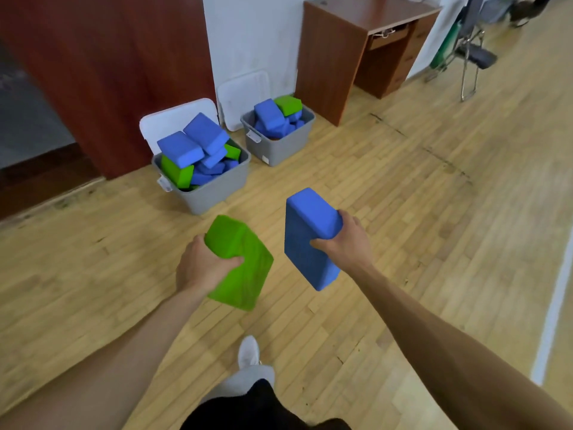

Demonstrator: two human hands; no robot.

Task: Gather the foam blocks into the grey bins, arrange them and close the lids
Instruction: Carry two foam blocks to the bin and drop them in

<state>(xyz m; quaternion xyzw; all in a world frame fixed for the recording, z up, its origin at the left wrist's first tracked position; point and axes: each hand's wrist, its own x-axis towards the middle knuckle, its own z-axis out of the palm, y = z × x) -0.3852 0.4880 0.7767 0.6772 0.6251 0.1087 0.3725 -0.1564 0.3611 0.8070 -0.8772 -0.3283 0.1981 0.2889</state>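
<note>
We see the left hand (201, 268) at lower centre of the frame, fingers and thumb curled round one end of a green foam block (248, 274), gripping it above the wood floor (434, 212). Just right of it, the right hand (345, 240) grips a blue foam block (305, 240) by its side, and the block stands roughly upright. The two blocks are near each other but apart. Above them, centre-left of the frame, the nearer grey bin (217, 190) sits on the floor, heaped over its rim with blue and green blocks lying untidily. Its white lid (173, 119) is off and stands propped behind it. Further up, near frame centre, the second grey bin (279, 147) is also piled with blue blocks and one green on top. Its lid (245, 88) leans against the white wall behind. A brown desk (335, 57) stands at upper right, with a folding chair (471, 54) beyond. One white shoe (248, 350) shows at bottom centre.
</note>
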